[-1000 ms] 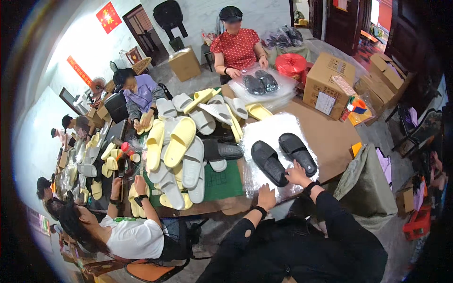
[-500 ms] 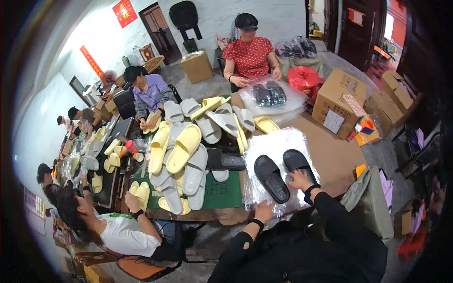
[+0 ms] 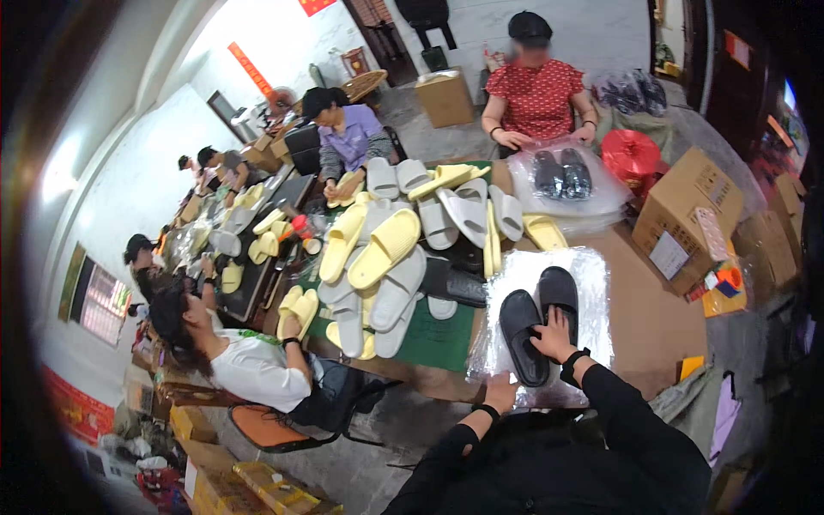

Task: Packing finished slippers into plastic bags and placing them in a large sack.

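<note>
A pair of black slippers lies side by side on a stack of clear plastic bags (image 3: 592,283) at the table's near edge. The left black slipper (image 3: 521,330) slants a little, and its neighbour, the right black slipper (image 3: 558,287), rests close against it. My right hand (image 3: 556,336) is on the heel part of the right slipper, fingers spread over its footbed and thumb toward the left one. At the near left corner of the bags is my left hand (image 3: 500,391), touching their edge; whether its fingers pinch the plastic is too small to see.
Yellow and grey slippers (image 3: 386,249) are heaped left of the bags, partly on a green mat (image 3: 438,343). Across the table a person in red (image 3: 536,103) handles bagged black slippers (image 3: 562,174). Cardboard box (image 3: 687,219) stands right. A person in white (image 3: 257,369) sits left.
The right slipper has come leftward against the left one, with my right hand on it. My left hand stays by the bags' near edge. The whole view has shifted and tilted.
</note>
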`<action>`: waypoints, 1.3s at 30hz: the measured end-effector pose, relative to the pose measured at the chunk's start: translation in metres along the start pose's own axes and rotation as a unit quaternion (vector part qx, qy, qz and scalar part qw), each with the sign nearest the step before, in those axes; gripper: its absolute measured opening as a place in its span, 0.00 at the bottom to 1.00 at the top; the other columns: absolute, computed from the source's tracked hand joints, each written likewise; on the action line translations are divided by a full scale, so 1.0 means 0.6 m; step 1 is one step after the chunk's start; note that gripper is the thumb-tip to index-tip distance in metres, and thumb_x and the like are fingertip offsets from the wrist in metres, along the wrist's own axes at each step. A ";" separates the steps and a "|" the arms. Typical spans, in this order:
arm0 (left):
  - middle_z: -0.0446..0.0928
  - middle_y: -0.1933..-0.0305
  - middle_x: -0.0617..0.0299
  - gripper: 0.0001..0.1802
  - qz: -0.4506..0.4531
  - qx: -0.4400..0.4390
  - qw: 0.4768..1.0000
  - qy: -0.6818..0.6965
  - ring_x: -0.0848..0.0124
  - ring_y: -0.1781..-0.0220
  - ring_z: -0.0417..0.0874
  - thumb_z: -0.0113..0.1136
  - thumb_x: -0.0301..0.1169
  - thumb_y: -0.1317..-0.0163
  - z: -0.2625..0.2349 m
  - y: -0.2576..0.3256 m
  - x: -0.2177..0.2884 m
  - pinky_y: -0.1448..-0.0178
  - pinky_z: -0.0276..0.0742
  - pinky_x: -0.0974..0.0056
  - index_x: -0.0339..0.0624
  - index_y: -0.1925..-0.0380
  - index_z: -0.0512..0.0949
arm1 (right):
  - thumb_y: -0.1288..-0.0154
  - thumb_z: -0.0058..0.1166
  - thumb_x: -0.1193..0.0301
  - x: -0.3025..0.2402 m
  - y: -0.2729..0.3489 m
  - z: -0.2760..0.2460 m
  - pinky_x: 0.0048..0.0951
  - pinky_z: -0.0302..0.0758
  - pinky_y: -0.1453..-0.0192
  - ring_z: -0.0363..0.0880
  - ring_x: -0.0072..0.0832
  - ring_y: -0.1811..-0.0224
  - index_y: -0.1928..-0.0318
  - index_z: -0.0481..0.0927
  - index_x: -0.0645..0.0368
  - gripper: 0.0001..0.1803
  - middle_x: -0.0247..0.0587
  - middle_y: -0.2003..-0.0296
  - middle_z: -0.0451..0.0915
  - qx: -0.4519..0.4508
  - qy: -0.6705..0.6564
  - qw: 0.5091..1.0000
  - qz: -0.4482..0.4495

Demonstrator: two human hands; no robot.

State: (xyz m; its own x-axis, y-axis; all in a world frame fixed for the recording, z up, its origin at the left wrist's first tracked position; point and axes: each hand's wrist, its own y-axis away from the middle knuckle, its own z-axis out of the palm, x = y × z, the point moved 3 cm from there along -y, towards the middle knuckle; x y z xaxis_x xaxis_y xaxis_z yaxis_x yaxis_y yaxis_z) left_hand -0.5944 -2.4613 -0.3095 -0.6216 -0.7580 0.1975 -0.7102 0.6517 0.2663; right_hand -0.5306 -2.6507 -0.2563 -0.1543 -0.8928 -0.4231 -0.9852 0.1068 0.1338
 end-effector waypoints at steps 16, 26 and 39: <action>0.45 0.31 0.52 0.25 0.126 0.004 0.988 -0.090 0.45 0.32 0.48 0.46 0.33 0.44 -0.058 -0.013 0.025 0.35 0.46 0.39 0.58 0.43 0.66 | 0.48 0.50 0.74 0.038 0.028 -0.062 0.32 0.65 0.44 0.71 0.44 0.49 0.52 0.71 0.72 0.21 0.58 0.47 0.68 0.055 -0.300 0.952 0.008; 0.43 0.29 0.62 0.28 0.111 -0.094 0.983 -0.110 0.53 0.31 0.48 0.40 0.47 0.39 -0.020 -0.049 0.029 0.40 0.52 0.40 0.59 0.38 0.57 | 0.41 0.48 0.75 0.132 0.217 -0.141 0.23 0.71 0.63 0.72 0.18 0.69 0.62 0.79 0.66 0.10 0.30 0.69 0.78 -0.212 -0.458 0.848 0.164; 0.65 0.42 0.51 0.32 0.195 0.048 0.977 0.075 0.54 0.45 0.68 0.49 0.19 0.49 -0.147 -0.095 0.030 0.44 0.66 0.57 0.37 0.40 0.57 | 0.42 0.52 0.75 0.125 0.306 -0.127 0.21 0.73 0.59 0.74 0.17 0.65 0.57 0.76 0.64 0.12 0.31 0.65 0.78 -0.238 -0.551 0.788 0.138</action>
State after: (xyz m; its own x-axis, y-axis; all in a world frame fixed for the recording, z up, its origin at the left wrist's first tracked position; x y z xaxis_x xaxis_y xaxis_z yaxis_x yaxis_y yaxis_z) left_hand -0.5360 -2.5142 -0.2379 -0.8005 -0.4427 0.4039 -0.4620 0.8852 0.0546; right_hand -0.7172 -2.7315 -0.1955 -0.5866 0.0858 -0.8053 -0.8041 -0.1802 0.5665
